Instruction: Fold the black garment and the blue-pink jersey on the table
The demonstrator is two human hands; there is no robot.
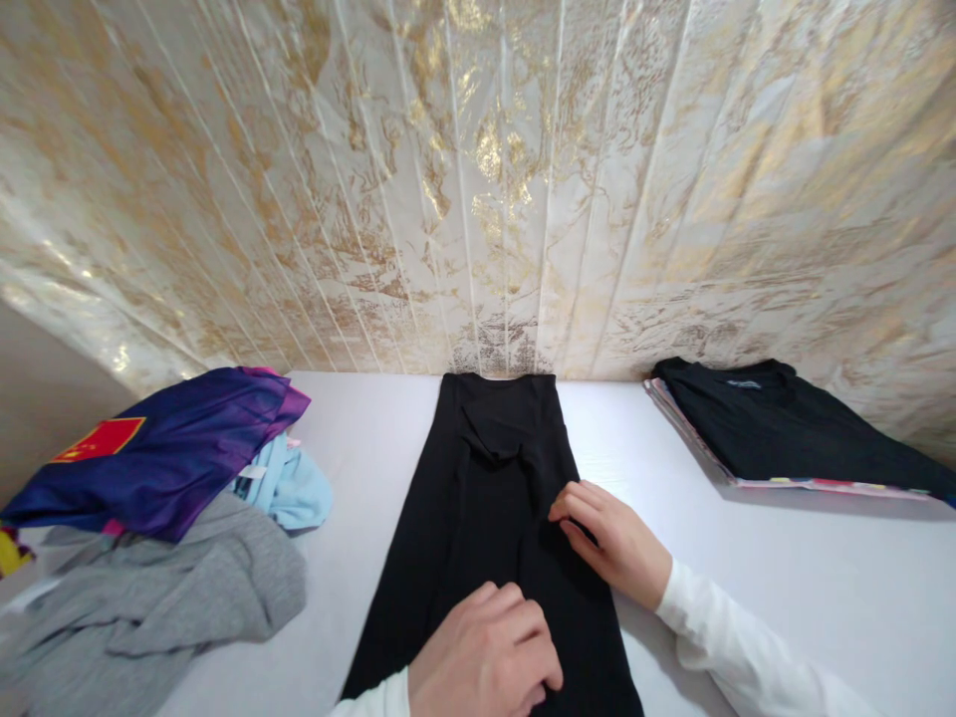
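A pair of black pants (493, 518) lies lengthwise before me, its waistband at the far end and a loose fold below it. Low in the view, my left hand (489, 652) rests over the pants with its fingers curled and closed on the cloth; the fingertips are partly hidden. My right hand (616, 538) is at the right side of the pants, farther from me than the left. Its thumb and fingers come together at the dark fabric in a pinch. The lower ends of the legs run out of view.
On the left is a loose heap with a purple garment (186, 438), a light blue one (291, 483) and a grey one (194, 597). A stack topped by a folded black T-shirt (792, 418) lies right on the white surface (807, 578). Gold-patterned curtain (478, 199) hangs behind.
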